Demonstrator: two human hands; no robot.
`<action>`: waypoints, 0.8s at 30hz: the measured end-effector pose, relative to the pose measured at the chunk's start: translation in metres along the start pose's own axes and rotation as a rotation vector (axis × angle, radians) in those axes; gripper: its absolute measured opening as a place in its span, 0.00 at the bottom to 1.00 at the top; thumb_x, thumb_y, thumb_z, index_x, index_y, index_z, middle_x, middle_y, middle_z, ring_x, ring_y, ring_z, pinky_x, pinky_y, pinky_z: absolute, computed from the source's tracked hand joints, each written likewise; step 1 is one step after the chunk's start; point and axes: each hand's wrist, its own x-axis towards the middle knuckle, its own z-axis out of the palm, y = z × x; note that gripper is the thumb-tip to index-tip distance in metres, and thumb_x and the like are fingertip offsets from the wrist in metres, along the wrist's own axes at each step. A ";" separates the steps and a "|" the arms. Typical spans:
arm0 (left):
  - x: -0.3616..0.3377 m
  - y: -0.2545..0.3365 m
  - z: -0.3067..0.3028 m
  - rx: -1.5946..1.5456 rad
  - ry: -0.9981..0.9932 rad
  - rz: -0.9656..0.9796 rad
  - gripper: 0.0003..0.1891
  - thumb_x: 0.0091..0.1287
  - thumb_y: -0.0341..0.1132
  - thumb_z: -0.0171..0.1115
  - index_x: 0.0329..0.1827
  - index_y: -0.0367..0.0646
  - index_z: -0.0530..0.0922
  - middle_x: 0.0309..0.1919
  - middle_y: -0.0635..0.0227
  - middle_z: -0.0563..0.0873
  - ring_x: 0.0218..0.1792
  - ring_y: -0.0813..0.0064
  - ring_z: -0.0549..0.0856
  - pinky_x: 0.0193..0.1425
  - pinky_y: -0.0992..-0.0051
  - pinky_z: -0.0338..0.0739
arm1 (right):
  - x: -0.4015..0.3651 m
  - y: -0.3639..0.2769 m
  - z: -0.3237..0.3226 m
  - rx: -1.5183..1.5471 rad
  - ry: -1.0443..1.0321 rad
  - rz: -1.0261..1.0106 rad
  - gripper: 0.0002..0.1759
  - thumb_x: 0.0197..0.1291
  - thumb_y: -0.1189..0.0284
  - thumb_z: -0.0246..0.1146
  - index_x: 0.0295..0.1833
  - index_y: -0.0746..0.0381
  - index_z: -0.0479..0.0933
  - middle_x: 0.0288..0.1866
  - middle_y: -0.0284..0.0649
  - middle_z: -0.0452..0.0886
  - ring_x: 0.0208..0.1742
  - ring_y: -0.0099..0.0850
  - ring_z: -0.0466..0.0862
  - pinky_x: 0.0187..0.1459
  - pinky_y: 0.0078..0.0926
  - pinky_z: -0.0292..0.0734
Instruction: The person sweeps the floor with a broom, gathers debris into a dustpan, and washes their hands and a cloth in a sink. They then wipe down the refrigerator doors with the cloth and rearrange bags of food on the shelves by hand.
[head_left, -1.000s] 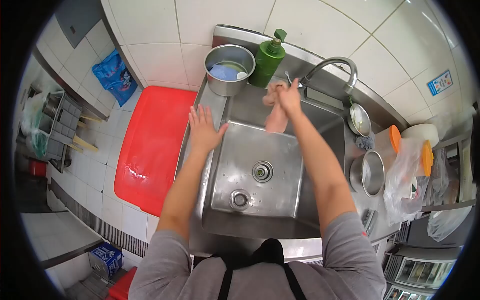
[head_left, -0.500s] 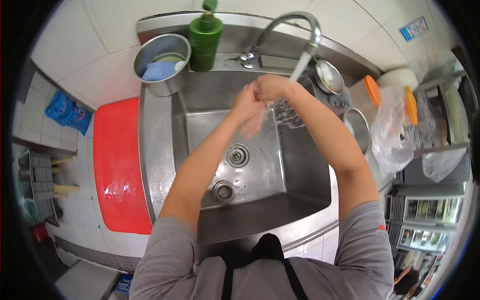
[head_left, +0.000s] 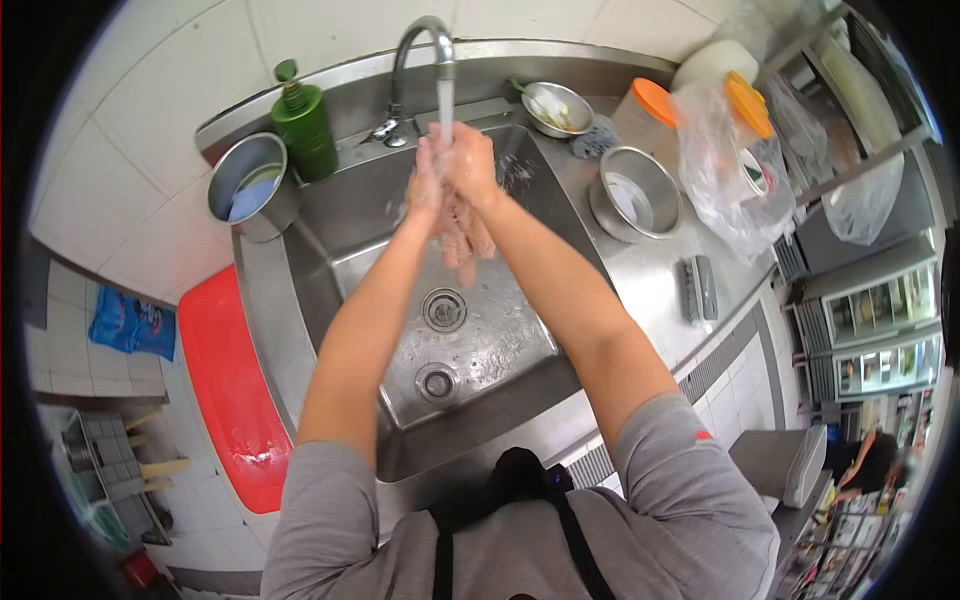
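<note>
Under the faucet (head_left: pixel 425 40), a stream of water (head_left: pixel 446 105) falls onto my two wet hands, which press against each other. My left hand (head_left: pixel 424 190) is on the left side, and my right hand (head_left: pixel 470 165) lies against it. Stretched fingers point down into the sink (head_left: pixel 400 345), blurred by motion and water. Neither hand holds an object that I can see. Below them are a round drain (head_left: pixel 444 310) and a second, smaller drain fitting (head_left: pixel 436 382). A green pump bottle (head_left: pixel 305 130) stands left of the faucet.
At the left corner, a metal pot (head_left: pixel 250 190) holds a blue cloth or sponge. To the right stand a small bowl (head_left: pixel 558 110), a steel pot (head_left: pixel 635 195), orange-lidded containers (head_left: pixel 652 102) and a plastic bag (head_left: pixel 725 190). A red lid-like panel (head_left: pixel 225 390) borders the sink's left side.
The view has turned right, showing more of the right counter. My hands have shifted beneath the faucet, and the water now lands directly on them.
</note>
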 end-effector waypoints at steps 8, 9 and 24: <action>-0.035 0.049 0.025 0.666 -0.266 0.050 0.08 0.56 0.32 0.54 0.33 0.37 0.76 0.28 0.67 0.80 0.28 0.78 0.79 0.30 0.80 0.74 | -0.009 0.058 -0.020 0.851 -0.309 0.627 0.26 0.54 0.55 0.57 0.27 0.72 0.75 0.29 0.43 0.79 0.31 0.26 0.76 0.33 0.28 0.72; -0.029 0.044 0.022 0.673 -0.252 0.057 0.08 0.56 0.32 0.54 0.33 0.37 0.76 0.28 0.67 0.80 0.28 0.78 0.79 0.30 0.80 0.74 | -0.013 0.054 -0.018 0.862 -0.322 0.623 0.26 0.54 0.55 0.57 0.27 0.72 0.75 0.29 0.43 0.79 0.31 0.26 0.76 0.33 0.28 0.72; -0.003 0.044 -0.014 0.466 -0.257 0.223 0.10 0.62 0.34 0.47 0.40 0.38 0.73 0.31 0.69 0.77 0.30 0.81 0.75 0.33 0.81 0.70 | 0.008 0.007 -0.023 -0.278 -0.351 0.065 0.26 0.55 0.54 0.51 0.25 0.69 0.75 0.29 0.55 0.78 0.36 0.48 0.77 0.40 0.39 0.70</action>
